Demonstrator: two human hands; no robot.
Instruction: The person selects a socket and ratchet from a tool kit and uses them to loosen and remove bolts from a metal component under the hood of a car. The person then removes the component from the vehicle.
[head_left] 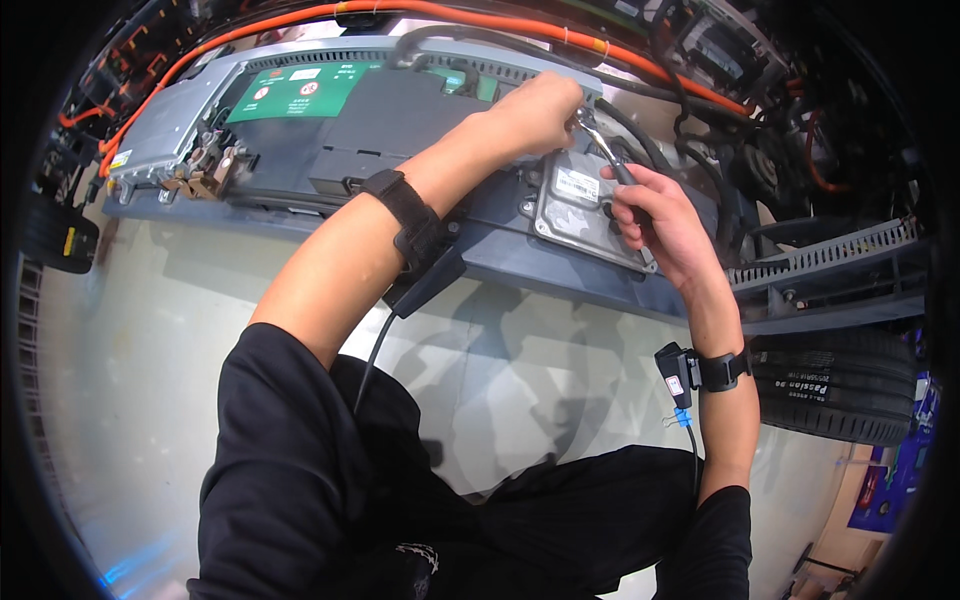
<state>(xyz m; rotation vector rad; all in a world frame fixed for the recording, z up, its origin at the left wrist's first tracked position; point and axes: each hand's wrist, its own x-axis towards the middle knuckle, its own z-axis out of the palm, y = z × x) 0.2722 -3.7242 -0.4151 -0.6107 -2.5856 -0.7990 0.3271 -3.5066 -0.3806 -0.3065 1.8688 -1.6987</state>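
Right hand (660, 212) grips a ratchet (603, 147), left hand (543, 108) at its far end, can't tell its grip; probably wrenching, next swing needs steadying.

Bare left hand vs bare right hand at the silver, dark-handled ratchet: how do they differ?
Position: left hand is at the silver ratchet's metal head end; right hand holds its dark handle.
Look: left hand's fingers are mostly hidden; right hand's curled fingers show.
Shared: both ungloved.
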